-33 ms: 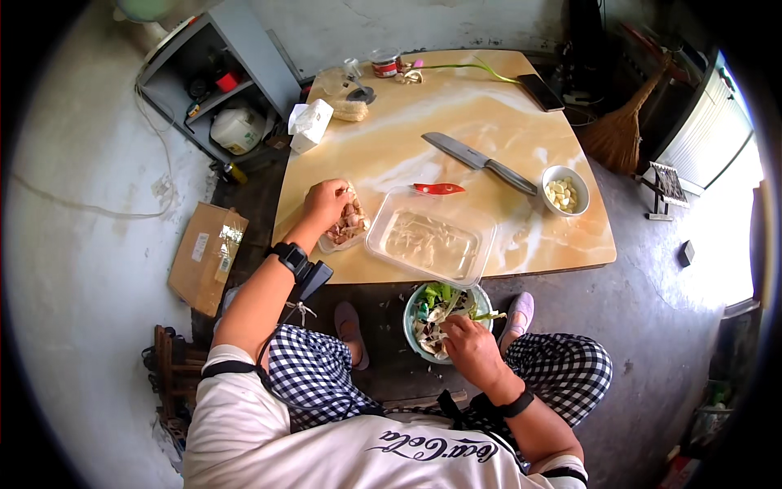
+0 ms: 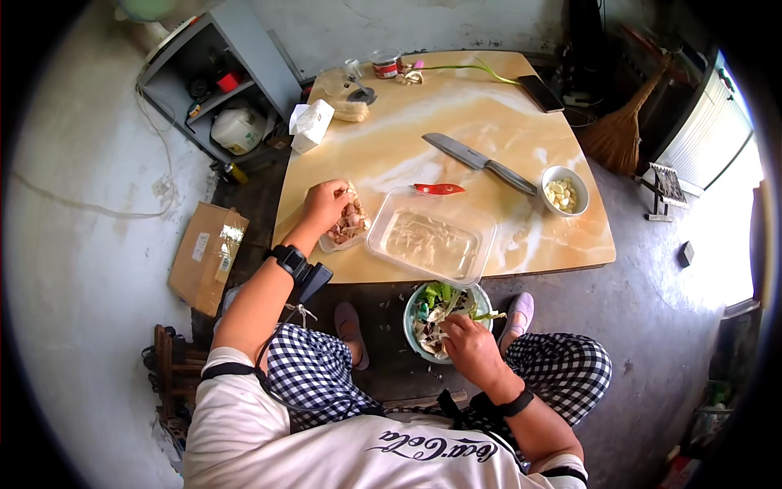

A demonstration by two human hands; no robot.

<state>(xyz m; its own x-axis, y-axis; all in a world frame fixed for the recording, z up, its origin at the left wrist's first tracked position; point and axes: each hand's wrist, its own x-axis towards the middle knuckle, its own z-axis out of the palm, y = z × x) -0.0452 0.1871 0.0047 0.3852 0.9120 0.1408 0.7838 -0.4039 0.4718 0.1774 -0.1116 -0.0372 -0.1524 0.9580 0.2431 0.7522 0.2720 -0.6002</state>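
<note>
My left hand (image 2: 327, 202) is over a small clear tub (image 2: 340, 244) of unpeeled garlic cloves (image 2: 356, 222) at the table's near left. Its fingers are curled down at the cloves, and their tips are partly hidden. Below the table's near edge, my right hand (image 2: 474, 349) hovers over a pale green bin (image 2: 410, 326) of peelings and green leaf scraps (image 2: 441, 293). Those fingers are bent together; whatever they hold is hidden. Between the hands, a large clear plastic box (image 2: 432, 240) holds thin papery bits and juts slightly over the edge. Peeled cloves (image 2: 562, 194) fill a white bowl (image 2: 580, 208) at right.
A kitchen knife (image 2: 476, 160) lies mid-table, with a red-handled small knife (image 2: 440, 189) nearer me. Farther back are a tissue pack (image 2: 311, 124), corn (image 2: 350, 111), a jar (image 2: 386, 63), a green stalk (image 2: 456, 67) and a phone (image 2: 540, 93). A cardboard box (image 2: 205, 257) stands left.
</note>
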